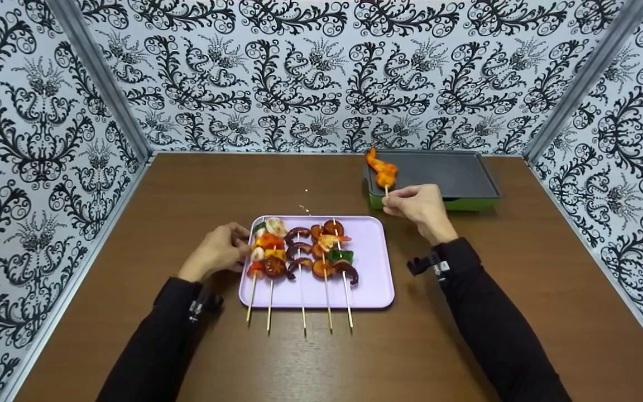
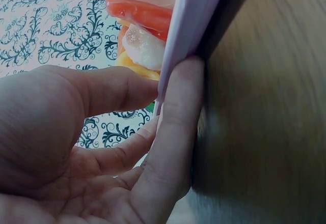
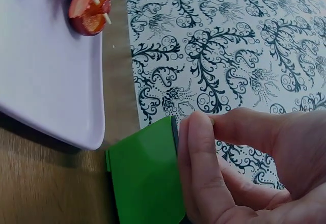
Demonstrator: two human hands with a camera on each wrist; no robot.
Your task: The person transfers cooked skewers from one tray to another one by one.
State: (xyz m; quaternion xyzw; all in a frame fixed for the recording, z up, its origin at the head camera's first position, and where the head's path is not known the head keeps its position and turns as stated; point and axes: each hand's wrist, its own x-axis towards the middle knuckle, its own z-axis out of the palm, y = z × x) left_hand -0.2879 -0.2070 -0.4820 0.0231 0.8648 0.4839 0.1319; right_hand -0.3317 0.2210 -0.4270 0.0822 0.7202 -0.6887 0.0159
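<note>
In the head view my right hand (image 1: 419,209) pinches the stick end of a skewer (image 1: 385,176) with orange, glossy food on it. This skewer is over the left end of a grill (image 1: 438,170) with a dark flat plate and a green base. My left hand (image 1: 218,251) grips the left rim of a pale purple tray (image 1: 372,268); in the left wrist view the thumb (image 2: 122,89) is at the rim and a finger lies along its outer side. Several skewers (image 1: 299,251) of vegetables, tentacles and shrimp lie side by side on the tray, sticks past its front edge.
The tray and grill stand on a brown wooden table (image 1: 310,363), the grill at the back right. Small pale crumbs (image 1: 305,209) lie behind the tray. Black-and-white patterned walls (image 1: 299,72) close off the back and both sides.
</note>
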